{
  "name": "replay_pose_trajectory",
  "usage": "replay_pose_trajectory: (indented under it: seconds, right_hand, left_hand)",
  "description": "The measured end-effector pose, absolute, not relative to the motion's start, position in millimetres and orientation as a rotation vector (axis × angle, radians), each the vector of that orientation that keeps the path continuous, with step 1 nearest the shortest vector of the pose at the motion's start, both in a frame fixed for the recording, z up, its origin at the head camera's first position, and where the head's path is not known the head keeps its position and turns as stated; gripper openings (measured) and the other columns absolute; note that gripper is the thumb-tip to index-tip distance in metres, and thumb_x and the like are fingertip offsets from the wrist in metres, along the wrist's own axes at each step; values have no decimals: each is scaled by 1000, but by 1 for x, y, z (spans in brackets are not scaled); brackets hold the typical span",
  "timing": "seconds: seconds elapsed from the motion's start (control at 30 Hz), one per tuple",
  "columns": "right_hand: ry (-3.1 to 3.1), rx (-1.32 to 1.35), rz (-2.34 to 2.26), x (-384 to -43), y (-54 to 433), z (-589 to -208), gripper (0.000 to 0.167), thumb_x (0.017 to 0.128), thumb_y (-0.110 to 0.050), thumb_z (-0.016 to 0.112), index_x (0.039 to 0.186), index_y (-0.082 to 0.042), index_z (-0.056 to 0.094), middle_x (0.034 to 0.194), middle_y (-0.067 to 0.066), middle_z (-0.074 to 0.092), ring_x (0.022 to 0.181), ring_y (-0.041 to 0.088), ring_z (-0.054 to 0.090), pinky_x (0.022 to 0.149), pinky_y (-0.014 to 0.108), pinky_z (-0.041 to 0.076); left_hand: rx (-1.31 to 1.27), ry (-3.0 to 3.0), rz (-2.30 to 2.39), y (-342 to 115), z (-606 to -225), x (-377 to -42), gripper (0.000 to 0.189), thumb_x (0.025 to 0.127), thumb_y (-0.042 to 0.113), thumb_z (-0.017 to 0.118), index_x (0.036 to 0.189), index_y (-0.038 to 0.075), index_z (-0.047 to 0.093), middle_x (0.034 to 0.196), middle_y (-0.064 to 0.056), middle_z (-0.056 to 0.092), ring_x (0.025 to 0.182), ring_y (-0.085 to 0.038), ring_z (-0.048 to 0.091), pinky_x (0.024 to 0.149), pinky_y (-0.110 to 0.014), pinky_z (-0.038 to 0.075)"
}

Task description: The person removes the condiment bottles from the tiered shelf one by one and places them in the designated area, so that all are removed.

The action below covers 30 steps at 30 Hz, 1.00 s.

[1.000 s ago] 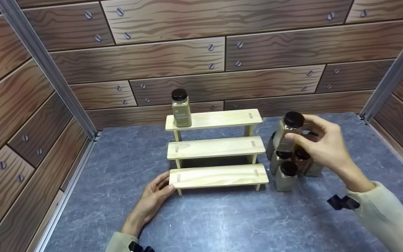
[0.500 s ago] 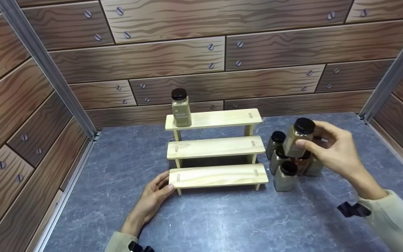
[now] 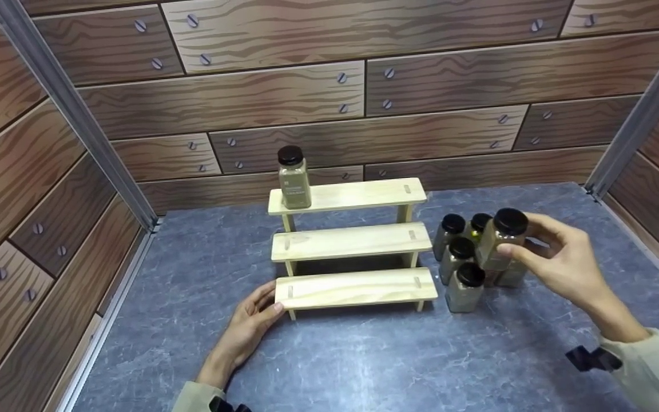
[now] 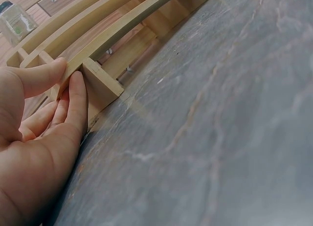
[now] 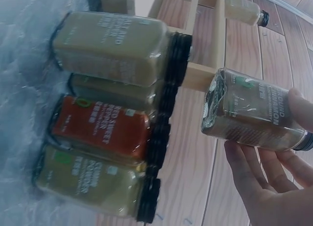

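Observation:
My right hand (image 3: 570, 266) pinches a clear spice jar (image 3: 492, 252) with a black lid between thumb and fingers. The jar is lifted, nearly upright, and overlaps the jars behind it. In the right wrist view, the held jar (image 5: 254, 111) shows brown powder and a label ending in "cinnamon". My left hand (image 3: 247, 326) grips the left end of the lowest step of a three-step wooden rack (image 3: 358, 289). Its thumb lies on the shelf (image 4: 122, 29) and the fingers reach beneath. One jar of greenish powder (image 3: 295, 187) stands at the left of the top step.
Several black-lidded spice jars (image 3: 465, 292) stand close together right of the rack, among them one with red powder (image 5: 100, 128). Wood-patterned walls (image 3: 306, 34) and metal corner posts (image 3: 72, 114) enclose the dark marbled table (image 3: 364, 366).
My right hand has carried the jar right and toward me, uncovering jars at the back of the group. The left hand keeps its hold on the rack.

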State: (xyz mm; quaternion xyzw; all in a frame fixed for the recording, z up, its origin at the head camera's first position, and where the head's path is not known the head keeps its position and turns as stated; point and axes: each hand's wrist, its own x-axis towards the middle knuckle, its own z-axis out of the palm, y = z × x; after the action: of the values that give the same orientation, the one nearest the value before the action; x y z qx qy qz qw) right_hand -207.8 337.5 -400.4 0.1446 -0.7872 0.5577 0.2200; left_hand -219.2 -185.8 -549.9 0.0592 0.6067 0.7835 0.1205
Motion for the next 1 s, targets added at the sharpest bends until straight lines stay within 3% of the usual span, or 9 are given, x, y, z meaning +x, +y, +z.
replay_pose_trajectory:
  seconds: [0.4, 1.0]
  right_hand:
    - [-2172, 393, 1575, -199, 352, -419, 53, 76, 26, 80, 127, 17, 66, 102, -1, 78, 92, 6, 73, 83, 19, 63]
    - [-2109, 446, 1755, -195, 364, -462, 54, 74, 33, 75, 125, 23, 60, 114, -2, 78, 103, 7, 76, 89, 24, 63]
  left_hand:
    - [188, 1754, 2291, -187, -550, -219, 75, 104, 5, 67, 165, -8, 25, 164, -32, 33, 137, -23, 56, 116, -29, 51]
    - [182, 1769, 2287, -185, -550, -219, 73, 105, 4, 65, 164, -8, 25, 163, -31, 35, 135, -21, 56, 114, -29, 52]
